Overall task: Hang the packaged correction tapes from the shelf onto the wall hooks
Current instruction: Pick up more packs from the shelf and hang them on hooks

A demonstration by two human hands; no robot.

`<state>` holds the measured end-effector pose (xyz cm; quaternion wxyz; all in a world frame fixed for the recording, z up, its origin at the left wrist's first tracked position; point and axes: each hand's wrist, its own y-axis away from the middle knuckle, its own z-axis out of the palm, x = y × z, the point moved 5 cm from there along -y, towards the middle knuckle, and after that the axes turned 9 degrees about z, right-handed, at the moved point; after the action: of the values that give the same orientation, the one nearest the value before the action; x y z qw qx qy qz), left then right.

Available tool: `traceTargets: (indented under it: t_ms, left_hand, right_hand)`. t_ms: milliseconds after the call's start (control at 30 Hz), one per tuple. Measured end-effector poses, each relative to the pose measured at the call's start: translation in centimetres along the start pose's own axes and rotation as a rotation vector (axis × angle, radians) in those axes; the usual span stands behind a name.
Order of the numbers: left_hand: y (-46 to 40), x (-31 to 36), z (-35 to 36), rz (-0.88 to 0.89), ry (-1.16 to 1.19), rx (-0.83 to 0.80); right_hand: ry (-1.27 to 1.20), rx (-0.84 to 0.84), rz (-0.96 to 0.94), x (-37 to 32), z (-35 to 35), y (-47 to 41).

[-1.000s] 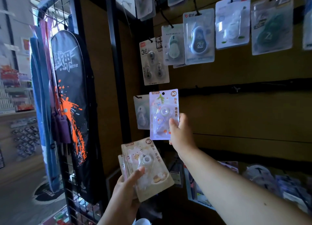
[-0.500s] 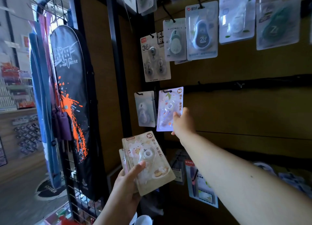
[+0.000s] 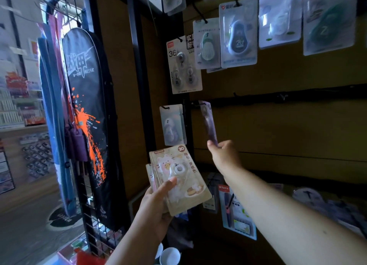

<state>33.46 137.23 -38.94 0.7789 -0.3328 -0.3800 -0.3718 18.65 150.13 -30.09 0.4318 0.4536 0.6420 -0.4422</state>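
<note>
Purple blister-packed correction tape [image 3: 208, 123] has turned edge-on at black wall hook [image 3: 195, 104]; our right hand [image 3: 223, 155] pinches its bottom; left hand [image 3: 156, 203] grips beige spares [image 3: 182, 177]; nearly hung.

I see a brown panelled wall [image 3: 278, 125] crossed by a dark horizontal rail [image 3: 297, 96]. A black upright post [image 3: 139, 66] stands at its left edge. Beside it a wire grid rack [image 3: 87, 215] carries a black bag with orange splatter [image 3: 87, 109]. Daylight brightens the shop shelves [image 3: 17, 105] far left.
</note>
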Motion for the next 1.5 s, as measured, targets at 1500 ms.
traceTargets:
  t_ms: [1500]
  left_hand:
    - [1.4,0.9,-0.3,0.032,0.003,0.061]
  right_hand:
    - [-0.332,-0.094,-0.157,-4.8,0.9,0.5]
